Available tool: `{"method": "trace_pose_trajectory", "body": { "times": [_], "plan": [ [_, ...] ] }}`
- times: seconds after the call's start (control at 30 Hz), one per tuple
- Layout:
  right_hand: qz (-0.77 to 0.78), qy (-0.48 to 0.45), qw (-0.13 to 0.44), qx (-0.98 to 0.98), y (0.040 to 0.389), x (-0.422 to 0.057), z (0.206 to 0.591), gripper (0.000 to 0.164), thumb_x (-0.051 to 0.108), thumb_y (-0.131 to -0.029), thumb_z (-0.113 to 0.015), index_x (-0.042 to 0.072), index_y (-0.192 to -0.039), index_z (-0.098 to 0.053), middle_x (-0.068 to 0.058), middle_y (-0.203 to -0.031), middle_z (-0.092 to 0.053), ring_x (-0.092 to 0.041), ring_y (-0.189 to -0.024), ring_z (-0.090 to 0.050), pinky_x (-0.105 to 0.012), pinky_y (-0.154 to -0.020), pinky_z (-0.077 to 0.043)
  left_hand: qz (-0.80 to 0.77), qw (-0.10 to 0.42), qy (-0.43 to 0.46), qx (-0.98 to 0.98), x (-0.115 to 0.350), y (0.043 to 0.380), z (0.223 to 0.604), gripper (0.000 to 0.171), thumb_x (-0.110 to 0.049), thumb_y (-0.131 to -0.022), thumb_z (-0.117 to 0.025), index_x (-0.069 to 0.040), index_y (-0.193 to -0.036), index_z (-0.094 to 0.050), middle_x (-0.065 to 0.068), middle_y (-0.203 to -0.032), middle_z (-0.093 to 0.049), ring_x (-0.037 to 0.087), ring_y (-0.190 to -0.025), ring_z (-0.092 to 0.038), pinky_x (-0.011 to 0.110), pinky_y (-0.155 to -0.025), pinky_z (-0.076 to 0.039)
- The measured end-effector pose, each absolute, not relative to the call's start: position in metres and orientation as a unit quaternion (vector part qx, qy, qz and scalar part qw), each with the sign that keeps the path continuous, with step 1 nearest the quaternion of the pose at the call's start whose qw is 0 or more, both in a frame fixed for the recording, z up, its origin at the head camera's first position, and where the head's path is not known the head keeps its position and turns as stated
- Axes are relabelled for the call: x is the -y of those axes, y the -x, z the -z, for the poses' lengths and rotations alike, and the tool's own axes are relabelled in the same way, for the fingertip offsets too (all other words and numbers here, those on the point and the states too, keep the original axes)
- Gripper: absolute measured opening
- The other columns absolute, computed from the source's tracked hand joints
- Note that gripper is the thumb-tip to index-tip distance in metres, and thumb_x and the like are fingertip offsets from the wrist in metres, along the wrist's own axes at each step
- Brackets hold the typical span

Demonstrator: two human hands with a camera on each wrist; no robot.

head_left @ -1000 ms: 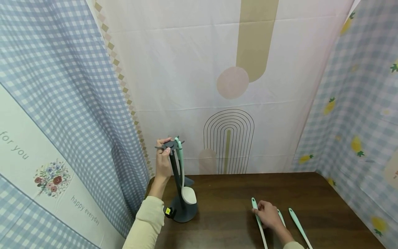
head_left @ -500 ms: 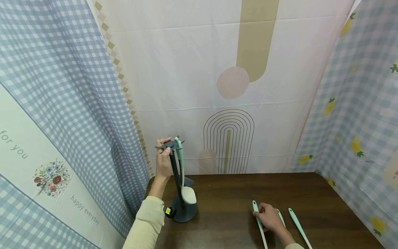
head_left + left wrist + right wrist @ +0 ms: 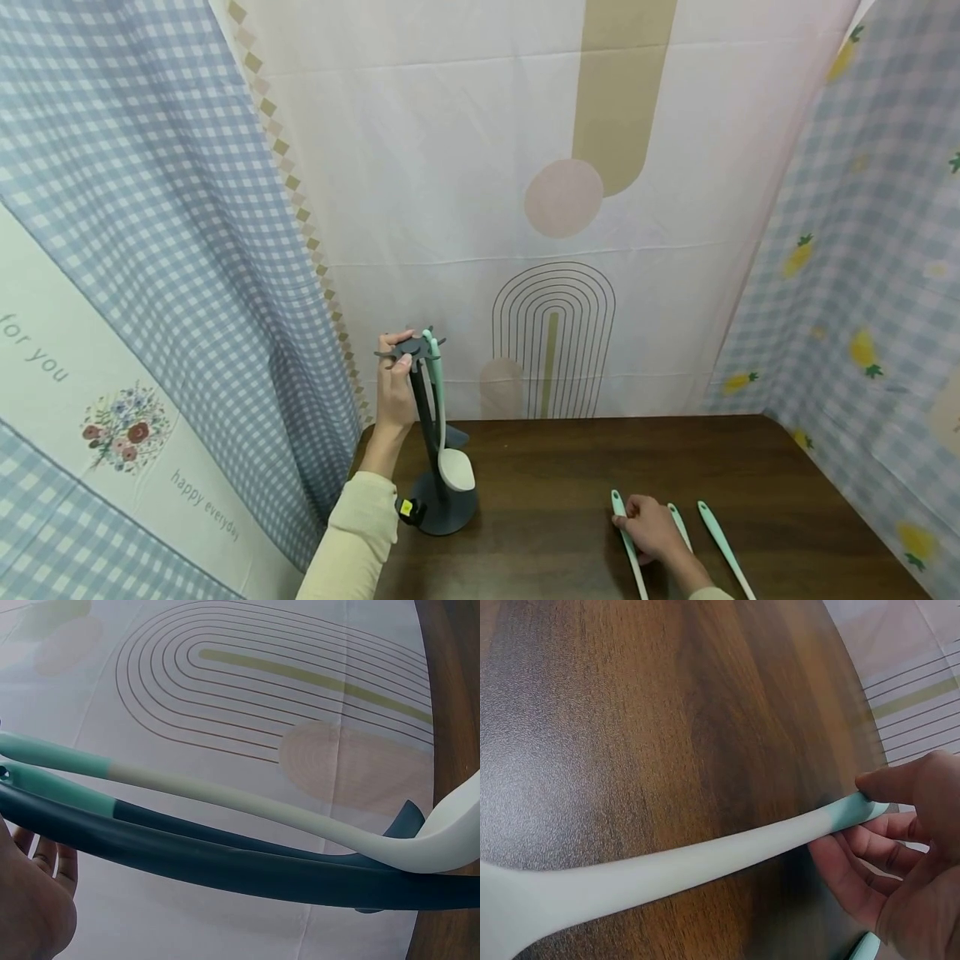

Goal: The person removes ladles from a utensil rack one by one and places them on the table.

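At the left, my left hand (image 3: 394, 392) grips the top of a dark utensil stand (image 3: 444, 518), with fingers and thumb about its hooked head. From the stand hangs a white ladle (image 3: 456, 470) with a mint-green handle. Beside it hangs a dark utensil (image 3: 176, 821) with a mint handle end; its head is mostly hidden. My right hand (image 3: 651, 528) pinches the mint handle end of a white utensil (image 3: 705, 859) between thumb and fingers, low over the table. The utensil widens toward its far end, which is cut off, so its kind cannot be told.
Two more mint-handled utensils lie on the brown wooden table (image 3: 540, 475): one handle (image 3: 679, 525) just right of my right hand, another handle (image 3: 718, 533) farther right. A white printed cloth (image 3: 435, 208) hangs behind, with checked cloths at both sides.
My right hand and the pinched utensil have shifted slightly toward me. My left hand keeps its grip on the stand, which stays in place.
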State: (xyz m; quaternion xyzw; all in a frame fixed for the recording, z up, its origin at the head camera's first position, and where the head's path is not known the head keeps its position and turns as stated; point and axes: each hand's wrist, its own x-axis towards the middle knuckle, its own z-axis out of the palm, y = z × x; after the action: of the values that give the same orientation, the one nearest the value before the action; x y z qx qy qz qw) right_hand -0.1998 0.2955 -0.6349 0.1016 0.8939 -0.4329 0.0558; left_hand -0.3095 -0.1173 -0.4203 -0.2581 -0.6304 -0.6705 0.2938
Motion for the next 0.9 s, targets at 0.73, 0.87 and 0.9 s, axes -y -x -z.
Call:
{"method": "trace_pose_trajectory", "body": {
  "times": [0.73, 0.87, 0.9],
  "plan": [
    [0.375, -0.112, 0.116, -0.913, 0.2038, -0.2902, 0.635, 0.03, 0.012, -0.091, -0.078, 0.008, -0.075, -0.053, -0.003, -0.06, -0.047, -0.014, -0.048, -0.051, -0.035, -0.043, -0.055, 0.668, 0.298, 0.257, 0.632, 0.1156, 0.3098, 0.4181, 0.051, -0.024, -0.098, -0.038, 0.01, -0.137, -0.045, 0.025, -0.136, -0.048, 0.027, -0.124, -0.055, 0.032, -0.106, -0.041],
    [0.348, -0.118, 0.116, -0.923, 0.2055, -0.2868, 0.6328, 0.032, 0.012, -0.09, -0.077, 0.007, -0.072, -0.052, -0.002, -0.059, -0.045, -0.017, -0.048, -0.056, -0.036, -0.042, -0.055, 0.667, 0.293, 0.256, 0.635, 0.1158, 0.3081, 0.4176, 0.052, -0.024, -0.098, -0.037, 0.01, -0.137, -0.045, 0.024, -0.138, -0.047, 0.031, -0.125, -0.053, 0.032, -0.106, -0.041],
    [0.343, -0.118, 0.115, -0.925, 0.2053, -0.2859, 0.6322, 0.032, 0.012, -0.09, -0.077, 0.007, -0.072, -0.051, -0.002, -0.06, -0.045, -0.018, -0.048, -0.057, -0.036, -0.042, -0.055, 0.667, 0.292, 0.255, 0.636, 0.116, 0.3075, 0.4175, 0.052, -0.024, -0.098, -0.037, 0.01, -0.137, -0.045, 0.026, -0.138, -0.046, 0.032, -0.126, -0.053, 0.032, -0.106, -0.041]
  ]
}}
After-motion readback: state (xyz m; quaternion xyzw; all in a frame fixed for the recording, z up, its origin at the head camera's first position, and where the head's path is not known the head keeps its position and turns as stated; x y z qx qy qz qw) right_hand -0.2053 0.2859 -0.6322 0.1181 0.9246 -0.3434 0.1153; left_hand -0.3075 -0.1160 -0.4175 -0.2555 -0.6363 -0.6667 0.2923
